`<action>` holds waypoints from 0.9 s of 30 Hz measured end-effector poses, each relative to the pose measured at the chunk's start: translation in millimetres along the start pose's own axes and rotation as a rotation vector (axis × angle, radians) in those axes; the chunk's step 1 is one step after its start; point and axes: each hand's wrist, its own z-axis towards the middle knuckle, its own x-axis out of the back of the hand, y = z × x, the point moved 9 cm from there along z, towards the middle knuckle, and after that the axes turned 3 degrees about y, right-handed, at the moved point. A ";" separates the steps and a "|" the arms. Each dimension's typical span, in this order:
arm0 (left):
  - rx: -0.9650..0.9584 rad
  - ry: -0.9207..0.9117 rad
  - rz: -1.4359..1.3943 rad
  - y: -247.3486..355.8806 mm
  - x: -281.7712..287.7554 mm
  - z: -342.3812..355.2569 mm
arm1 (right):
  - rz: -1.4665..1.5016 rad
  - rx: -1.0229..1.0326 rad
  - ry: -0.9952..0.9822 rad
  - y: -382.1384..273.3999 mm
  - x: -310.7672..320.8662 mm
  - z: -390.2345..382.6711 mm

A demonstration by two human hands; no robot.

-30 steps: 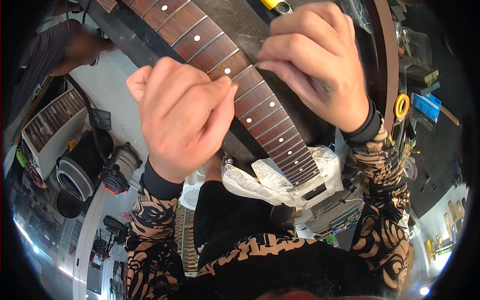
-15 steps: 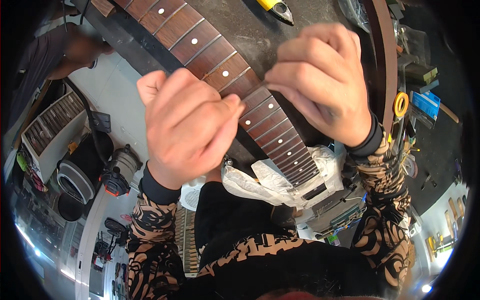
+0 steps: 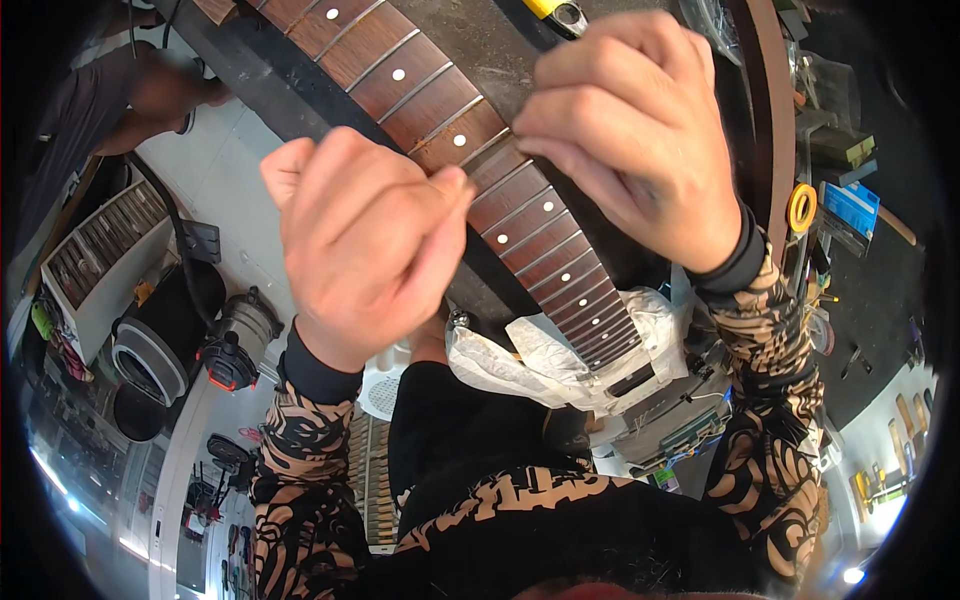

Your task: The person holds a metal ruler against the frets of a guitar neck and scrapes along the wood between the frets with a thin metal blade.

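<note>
A guitar neck with a dark reddish-brown fretboard [image 3: 525,215], white dot inlays and metal frets runs diagonally from the upper left to a body wrapped in white masking paper [image 3: 500,355]. My left hand [image 3: 375,240] is closed at the left edge of the fretboard, thumb and fingertip pinched together. Across the board from it, my right hand [image 3: 630,140] is also closed in a pinch at the right edge. A faint greyish blur crosses the wood between the two pinches; whatever thin piece they hold cannot be made out.
A yellow-handled tool [image 3: 560,15] lies on the dark bench beyond my right hand. Further right are a yellow tape roll [image 3: 802,208] and a blue packet [image 3: 852,210]. A black vacuum-like machine [image 3: 240,335] stands at left. Another person [image 3: 100,100] is at the upper left.
Both hands have moved a little up and left along the fretboard, the right one more. Both stay pinched. The neck appears slightly shifted in view.
</note>
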 end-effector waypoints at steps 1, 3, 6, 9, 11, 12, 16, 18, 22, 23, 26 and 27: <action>0.016 -0.054 -0.044 -0.4 -3.0 -1.8 | 0.002 0.001 -0.001 -4.4 2.2 -5.4; 0.014 -0.078 -0.064 1.5 -2.9 -1.9 | 0.020 -0.031 -0.072 -9.9 2.4 -14.4; 0.004 0.011 -0.036 -5.2 -6.5 -6.3 | -0.019 -0.018 -0.044 -4.9 -2.4 -2.3; 0.000 0.133 0.052 -5.5 2.8 -8.9 | -0.061 0.013 -0.013 -6.3 -2.9 1.9; 0.017 0.018 -0.074 -4.6 -4.6 -12.5 | 0.014 -0.039 -0.041 -7.5 -1.5 -6.7; 0.019 0.018 -0.072 -4.5 -3.8 -12.2 | 0.016 -0.038 -0.042 -8.7 -0.6 -9.4; 0.012 0.046 -0.029 -6.5 -3.5 -9.6 | -0.026 -0.011 -0.022 -7.6 -4.1 -0.4; 0.019 0.118 0.049 -7.0 2.8 -9.6 | -0.041 0.015 0.008 -8.8 -5.4 5.5; 0.034 -0.086 -0.121 0.4 -3.3 -11.1 | 0.008 -0.020 -0.018 -15.7 -0.9 -14.5; 0.035 -0.085 -0.120 -1.6 -3.4 -10.9 | 0.009 -0.018 -0.018 -14.2 -2.2 -12.7; -0.008 0.017 0.006 -3.9 4.6 -8.0 | -0.051 0.008 -0.003 -12.3 -3.0 4.9; -0.007 0.017 0.007 -3.8 3.7 -9.3 | -0.051 0.010 -0.003 -12.3 -3.2 4.8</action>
